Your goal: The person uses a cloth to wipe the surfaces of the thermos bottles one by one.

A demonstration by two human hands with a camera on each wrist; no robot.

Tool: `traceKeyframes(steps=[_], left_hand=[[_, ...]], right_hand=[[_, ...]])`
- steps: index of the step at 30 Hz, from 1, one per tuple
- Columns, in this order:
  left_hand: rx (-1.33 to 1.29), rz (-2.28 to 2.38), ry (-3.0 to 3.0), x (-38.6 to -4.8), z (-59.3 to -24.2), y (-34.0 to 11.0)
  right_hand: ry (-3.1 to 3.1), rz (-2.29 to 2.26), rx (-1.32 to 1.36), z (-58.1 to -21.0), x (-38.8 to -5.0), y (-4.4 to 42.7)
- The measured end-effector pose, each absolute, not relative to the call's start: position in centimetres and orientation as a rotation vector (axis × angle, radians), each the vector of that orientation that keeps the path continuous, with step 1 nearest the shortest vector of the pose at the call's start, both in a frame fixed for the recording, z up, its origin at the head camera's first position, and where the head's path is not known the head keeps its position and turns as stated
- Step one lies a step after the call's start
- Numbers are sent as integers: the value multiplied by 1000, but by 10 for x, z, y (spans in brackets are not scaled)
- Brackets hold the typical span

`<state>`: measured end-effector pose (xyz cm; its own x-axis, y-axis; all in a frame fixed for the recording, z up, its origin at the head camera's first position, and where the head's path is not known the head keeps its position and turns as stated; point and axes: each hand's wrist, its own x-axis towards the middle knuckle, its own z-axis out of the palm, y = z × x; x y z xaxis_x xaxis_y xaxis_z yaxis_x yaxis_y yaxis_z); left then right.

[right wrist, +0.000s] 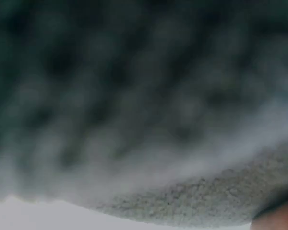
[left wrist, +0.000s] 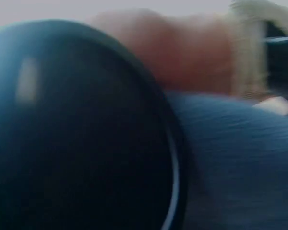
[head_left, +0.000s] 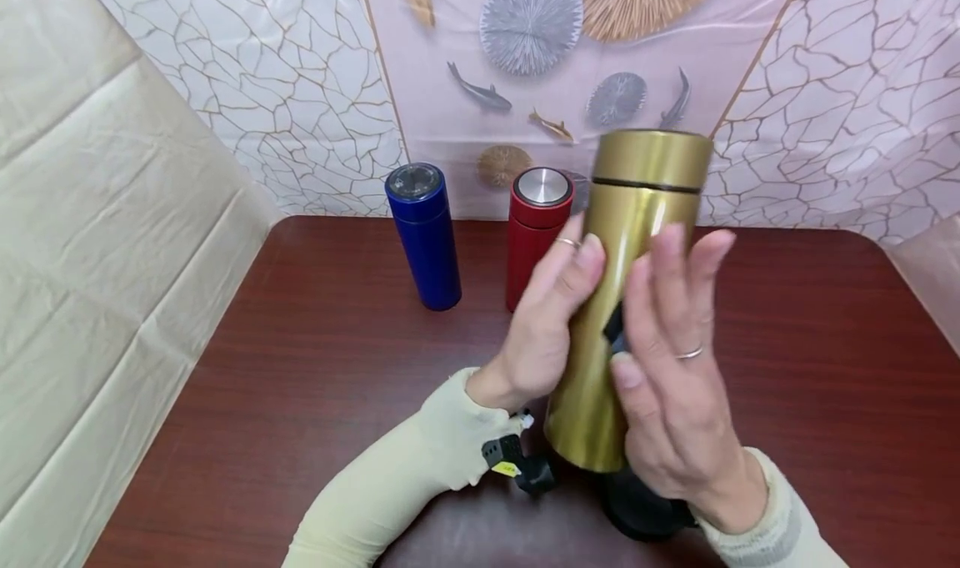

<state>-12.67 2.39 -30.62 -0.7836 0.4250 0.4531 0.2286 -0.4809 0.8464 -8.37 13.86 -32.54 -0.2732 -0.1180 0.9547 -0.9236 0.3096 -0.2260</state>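
Note:
A tall gold thermos flask (head_left: 641, 209), lid at the top, is held tilted above the table. My left hand (head_left: 543, 326) grips its left side, with the thumb on the near face. Beside its right side is my right hand (head_left: 678, 384), fingers mostly straight, the palm facing the flask. A small black patch (head_left: 615, 330) shows between the right fingers and the flask; what it is, I cannot tell. In the left wrist view a large dark rounded surface (left wrist: 81, 129) fills the left side, blurred. The right wrist view holds mostly a blurred dark surface (right wrist: 134, 86).
A blue flask (head_left: 427, 251) stands on the brown table (head_left: 225, 384) at the back. Right of it, a red flask (head_left: 536, 226) stands partly behind my left hand. A patterned curtain (head_left: 300, 76) hangs behind the table, and pale cloth (head_left: 90, 218) covers the left side.

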Motion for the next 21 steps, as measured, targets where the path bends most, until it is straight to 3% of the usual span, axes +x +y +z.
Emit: traceKeyframes(steps=[7, 12, 21], left_hand=[[1079, 1882, 2069, -111, -318, 33], [1166, 1708, 2109, -105, -321, 43], [1239, 1839, 2021, -106, -322, 44]], right_hand=[[-1588, 1224, 695, -307, -93, 167], [-1536, 1313, 565, -293, -96, 184], [-1487, 1301, 663, -303, -99, 185]])
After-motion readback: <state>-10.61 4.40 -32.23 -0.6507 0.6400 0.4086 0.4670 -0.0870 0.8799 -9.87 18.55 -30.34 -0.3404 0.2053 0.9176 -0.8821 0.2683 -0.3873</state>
